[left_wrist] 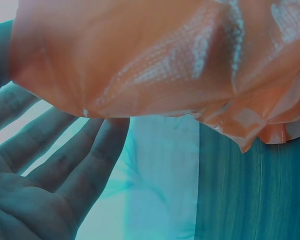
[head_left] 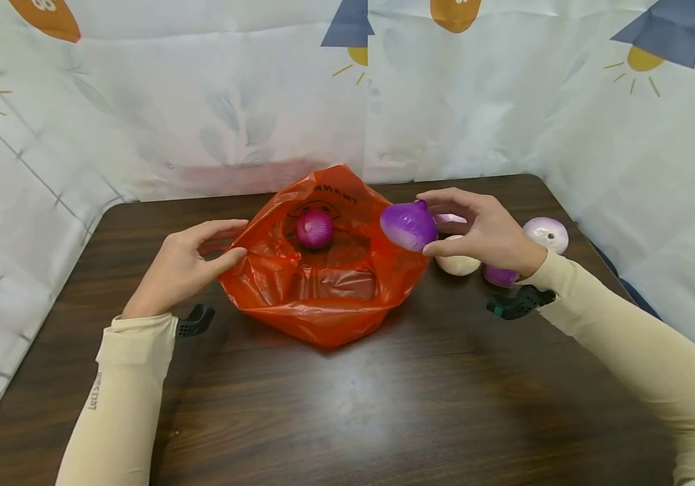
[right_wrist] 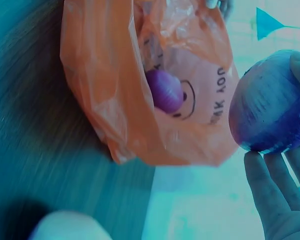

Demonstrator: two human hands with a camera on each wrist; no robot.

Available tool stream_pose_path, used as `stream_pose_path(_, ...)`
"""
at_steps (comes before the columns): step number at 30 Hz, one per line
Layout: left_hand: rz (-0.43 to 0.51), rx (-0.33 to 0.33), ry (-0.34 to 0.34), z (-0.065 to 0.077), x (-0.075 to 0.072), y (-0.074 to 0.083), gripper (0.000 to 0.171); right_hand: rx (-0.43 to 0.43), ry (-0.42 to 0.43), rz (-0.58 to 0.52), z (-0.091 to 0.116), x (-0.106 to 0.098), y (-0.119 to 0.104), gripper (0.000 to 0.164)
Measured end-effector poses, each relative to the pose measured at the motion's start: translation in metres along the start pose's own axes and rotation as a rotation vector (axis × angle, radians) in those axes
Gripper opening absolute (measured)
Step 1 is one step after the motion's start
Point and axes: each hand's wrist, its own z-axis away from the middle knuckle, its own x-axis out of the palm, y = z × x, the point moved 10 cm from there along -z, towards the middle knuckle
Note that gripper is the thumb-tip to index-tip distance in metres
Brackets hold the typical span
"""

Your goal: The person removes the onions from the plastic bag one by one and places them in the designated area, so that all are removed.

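Observation:
A red plastic bag (head_left: 323,324) stands with its mouth spread wide on the table, a smiling face and lettering printed on its inner wall. Inside lies a magenta onion (head_left: 315,228), which the right wrist view also shows. My left hand (head_left: 186,263) pinches the bag's left rim between thumb and fingers; in the left wrist view the fingers (left_wrist: 85,170) reach behind the plastic. At the bag's right rim my right hand (head_left: 481,226) holds a purple and white onion (head_left: 409,226) above the table, thumb on one side and fingertips on the other.
Beneath and beside my right hand are a cream-white bulb (head_left: 458,260), a purple one (head_left: 499,275) partly hidden by the wrist, and a white and purple one (head_left: 546,234) farther right. The dark wooden table (head_left: 347,412) meets a patterned white curtain (head_left: 202,101) behind.

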Motion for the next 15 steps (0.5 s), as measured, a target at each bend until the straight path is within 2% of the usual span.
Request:
stream_pose_path(9,-0.023,0.014,0.023,0.0,-0.001,0.0,0.047,0.021,0.072,-0.005,0.015,-0.028,0.005,0.07)
stream_pose_path(15,-0.019,0.02,0.033,0.0,-0.002,-0.001,0.046,0.056,0.124,0.049,0.025,-0.048,0.011,0.067)
